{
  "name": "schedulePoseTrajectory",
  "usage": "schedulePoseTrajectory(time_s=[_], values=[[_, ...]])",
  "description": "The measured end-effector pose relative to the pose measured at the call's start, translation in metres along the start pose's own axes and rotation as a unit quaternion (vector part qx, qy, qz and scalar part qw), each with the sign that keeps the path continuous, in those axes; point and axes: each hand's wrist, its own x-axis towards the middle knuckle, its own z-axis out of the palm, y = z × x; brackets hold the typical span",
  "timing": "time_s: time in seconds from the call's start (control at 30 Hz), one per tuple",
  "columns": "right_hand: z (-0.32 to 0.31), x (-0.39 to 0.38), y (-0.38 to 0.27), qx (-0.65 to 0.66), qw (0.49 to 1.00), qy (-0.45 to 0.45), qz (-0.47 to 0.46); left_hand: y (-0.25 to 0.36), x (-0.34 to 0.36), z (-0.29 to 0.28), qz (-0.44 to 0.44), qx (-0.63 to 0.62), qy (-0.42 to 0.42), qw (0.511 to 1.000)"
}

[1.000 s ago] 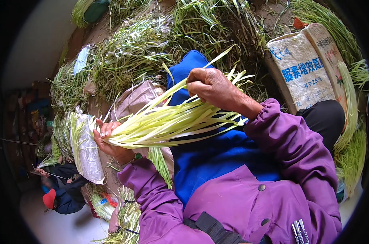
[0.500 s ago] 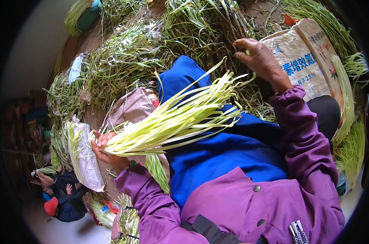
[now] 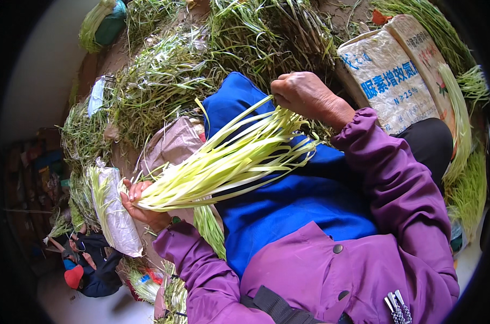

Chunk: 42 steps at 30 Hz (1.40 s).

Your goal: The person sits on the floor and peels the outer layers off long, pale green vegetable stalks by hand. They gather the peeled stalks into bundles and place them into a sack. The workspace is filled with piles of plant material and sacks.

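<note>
Pale yellow-green stalks point(image 3: 223, 162), long, flat and smooth, lie in a thick bundle across the lap, over a blue cloth point(image 3: 288, 210) that looks soft and creased. Down at the bundle's white root end, the left hand point(image 3: 139, 205) has its fingers wrapped tight round the stalks, gripping them in a fist. Up at the leafy tips, where the blades fan apart into thin loose ribbons, the right hand point(image 3: 304, 97) is curled over them, fingers bent and pinching into the top strands; how many it actually has hold of I cannot tell. Purple sleeves point(image 3: 385, 183), slightly glossy with gathered cuffs, frame the bundle on both sides. Just beside the left hand lies a wrapped bundle of greens in a clear plastic sleeve point(image 3: 112, 213). Beyond the knees, a tangled heap of darker green, stringy leaves point(image 3: 169, 70) covers the ground. At the upper right stands a woven white sack point(image 3: 396, 70), coarse and printed, with more green blades draped along its far edge.
</note>
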Motion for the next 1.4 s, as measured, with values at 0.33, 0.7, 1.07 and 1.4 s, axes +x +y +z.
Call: schedulePoseTrajectory(time_s=[0.33,0.7,1.07,1.4], values=[[0.005,0.010,-0.009,-0.201,0.978,-0.046,-0.004,-0.010,0.006,0.014,-0.010,0.008,0.007,1.000],[0.010,-0.019,0.053,-0.236,0.949,-0.149,0.143,-0.015,0.004,0.027,0.009,0.014,-0.013,1.000],[-0.008,-0.013,-0.022,0.161,0.974,-0.145,0.061,-0.020,0.011,0.030,-0.013,0.001,-0.054,0.998],[-0.009,0.019,-0.011,0.014,0.998,0.067,0.015,-0.023,0.016,0.030,0.022,0.009,-0.026,0.999]])
